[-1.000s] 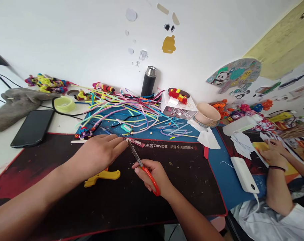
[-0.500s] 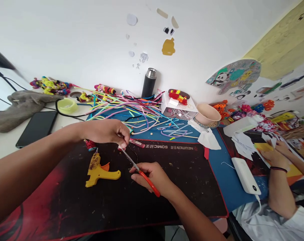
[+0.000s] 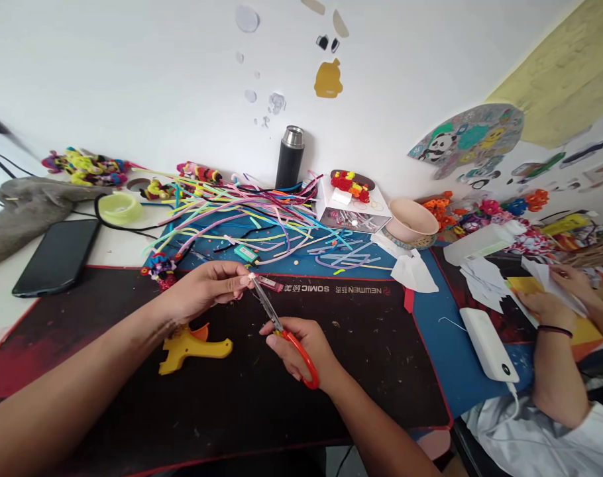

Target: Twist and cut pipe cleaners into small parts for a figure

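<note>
My right hand (image 3: 301, 348) is closed around a pair of scissors (image 3: 301, 358) with red handles, its blades pointing up and left. At the blade tips, my left hand (image 3: 217, 285) pinches a small whitish piece (image 3: 252, 275) that is too small to name. Under my left wrist lies a yellow glue gun (image 3: 195, 348), its front end hidden by the arm. Just behind that forearm rests a small pipe-cleaner figure (image 3: 161, 267) in purple and red. A pink-labelled packet (image 3: 270, 283) is on the black mat (image 3: 262, 411) beyond the blades.
Many coloured pipe cleaners (image 3: 242, 205) spread along the back, near a black thermos (image 3: 289, 159). A phone (image 3: 57, 255) lies at left. On the right are a pink bowl (image 3: 411, 220), a white power bank (image 3: 489, 344) and a co-worker's hands (image 3: 550, 308) handling paper.
My left hand has turned and lowered, now palm more sideways, bringing its forearm over the glue gun. The figure behind it shows more. The scissors remain at the pinched piece; the view shifted slightly.
</note>
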Tool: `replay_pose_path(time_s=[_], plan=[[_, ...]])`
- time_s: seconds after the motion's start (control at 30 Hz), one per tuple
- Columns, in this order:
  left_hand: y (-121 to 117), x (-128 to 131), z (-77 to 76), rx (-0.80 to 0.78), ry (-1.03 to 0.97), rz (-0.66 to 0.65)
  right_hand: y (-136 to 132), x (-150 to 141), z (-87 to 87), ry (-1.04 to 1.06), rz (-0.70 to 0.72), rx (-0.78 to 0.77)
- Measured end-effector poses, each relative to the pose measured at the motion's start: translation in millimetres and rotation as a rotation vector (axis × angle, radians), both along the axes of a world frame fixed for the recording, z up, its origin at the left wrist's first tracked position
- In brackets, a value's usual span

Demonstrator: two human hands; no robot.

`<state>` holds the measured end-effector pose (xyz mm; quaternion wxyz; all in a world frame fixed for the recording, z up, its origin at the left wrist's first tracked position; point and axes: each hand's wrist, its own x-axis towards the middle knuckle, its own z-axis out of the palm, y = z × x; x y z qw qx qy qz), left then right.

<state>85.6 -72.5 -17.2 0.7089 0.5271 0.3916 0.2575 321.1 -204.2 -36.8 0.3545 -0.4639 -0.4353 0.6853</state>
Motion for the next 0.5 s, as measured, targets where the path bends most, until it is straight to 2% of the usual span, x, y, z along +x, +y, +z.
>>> replay_pose_path(time_s=[0.1,0.2,0.33,0.5], plan=[[-2,-8,8.2,0.178,0.164,0.003,2,-1,2.0,-0.013,-0.004,-0.015],[-1,-17,30.7,0.411,0.372,-0.061,5,-3,5.1,-0.056,-0.002,-0.034],[-2,-22,63.4,0.63,0.614,-0.145,8,-7,8.5,-0.116,-0.017,-0.036],[-5,-22,89.1,1.002,0.871,-0.241,9,-10,12.6,-0.136,-0.003,-0.052]])
